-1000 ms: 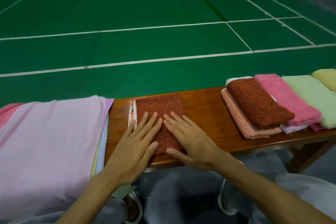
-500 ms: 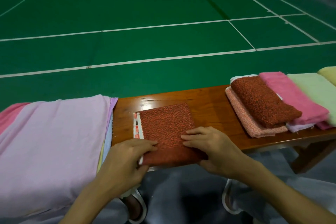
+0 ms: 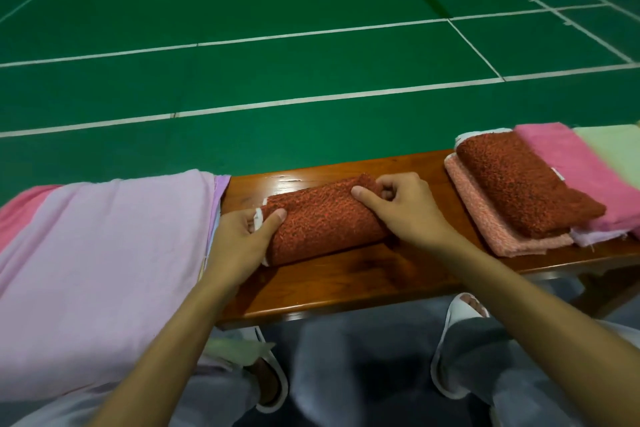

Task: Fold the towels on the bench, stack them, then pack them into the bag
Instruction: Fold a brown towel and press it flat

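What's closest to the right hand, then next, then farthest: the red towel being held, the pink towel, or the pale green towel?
Starting from the right hand:
1. The held red towel, pinched in its fingers.
2. The pink towel, further right, on the pile.
3. The pale green towel, at the far right edge.

Cloth on shiny wood on my feed

The rust towel (image 3: 325, 222) between the left hand (image 3: 239, 239) and right hand (image 3: 405, 215) is nubby, rough terry; the bench (image 3: 346, 274) under them is glossy lacquered wood with glare. Left of the left hand, the lilac sheet (image 3: 104, 253) looks smooth and matt.
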A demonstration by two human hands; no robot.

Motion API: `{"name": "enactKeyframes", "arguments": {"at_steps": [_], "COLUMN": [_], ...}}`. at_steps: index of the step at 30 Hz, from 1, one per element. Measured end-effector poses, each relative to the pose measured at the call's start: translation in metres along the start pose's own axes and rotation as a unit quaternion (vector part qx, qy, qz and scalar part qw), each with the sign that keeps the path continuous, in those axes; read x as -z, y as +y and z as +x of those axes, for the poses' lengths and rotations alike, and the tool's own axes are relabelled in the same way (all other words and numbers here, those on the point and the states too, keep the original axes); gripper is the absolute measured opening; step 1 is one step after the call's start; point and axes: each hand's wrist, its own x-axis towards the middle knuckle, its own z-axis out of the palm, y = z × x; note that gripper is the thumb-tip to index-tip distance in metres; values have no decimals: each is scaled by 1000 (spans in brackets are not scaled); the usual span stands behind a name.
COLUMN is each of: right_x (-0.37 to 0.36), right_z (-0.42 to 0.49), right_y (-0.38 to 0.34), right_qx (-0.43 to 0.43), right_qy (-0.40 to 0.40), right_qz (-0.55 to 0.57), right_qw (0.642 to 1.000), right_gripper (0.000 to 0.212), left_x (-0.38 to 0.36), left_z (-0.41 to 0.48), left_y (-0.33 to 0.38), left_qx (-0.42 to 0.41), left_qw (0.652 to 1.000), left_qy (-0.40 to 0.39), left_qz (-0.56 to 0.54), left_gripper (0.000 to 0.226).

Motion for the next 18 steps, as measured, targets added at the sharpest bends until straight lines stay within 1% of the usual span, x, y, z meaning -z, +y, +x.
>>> {"name": "enactKeyframes", "arguments": {"at_steps": [2, 3, 5, 7, 8, 9, 10, 11, 12, 13, 14, 15, 16, 18], "right_x": [-7, -11, -17, -20, -20, -21, -21, -21, -21, -20, -19, -19, -21, -28], "right_z": [0, -2, -6, -8, -9, -10, -11, -12, -12, -12, -12, -12, -13, -16], "right_y": [0, 1, -1, -1, -1, 0, 0, 1, 0, -2, -4, -8, -13, -22], "right_qx": [-32, -42, -45, -36, -30, -20, -7, 10, 33, 66, 107, 148, 181, 219], "right_qy": [30, 37, 55, 77, 82, 84, 86, 90, 98, 109, 120, 125, 115, 58], "right_qz": [-104, -131, -159, -177, -185, -188, -188, -190, -200, -219, -236, -247, -252, -261], "right_qw": [994, 990, 985, 981, 979, 978, 978, 978, 974, 967, 958, 949, 944, 939], "right_gripper": [54, 54, 49, 35, 31, 31, 34, 37, 40, 42, 42, 41, 41, 46], "left_x": [-6, -9, -16, -19, -20, -21, -22, -24, -28, -32, -38, -43, -48, -54], "left_z": [4, 4, 0, -5, -8, -11, -15, -18, -21, -23, -24, -23, -22, -17], "left_y": [-1, -1, -1, 0, 2, 4, 8, 11, 15, 17, 18, 16, 14, 12], "left_qx": [-18, -31, -50, -67, -91, -135, -196, -261, -313, -345, -355, -349, -335, -321], "left_qw": [999, 996, 988, 970, 957, 943, 927, 905, 880, 858, 844, 841, 842, 839], "left_qy": [49, 71, 109, 167, 194, 205, 197, 172, 137, 100, 62, 30, 7, -14], "left_qz": [12, 35, 93, 162, 197, 226, 253, 288, 330, 368, 396, 413, 423, 440], "left_gripper": [34, 36, 40, 36, 35, 36, 41, 47, 51, 53, 55, 56, 57, 59]}}
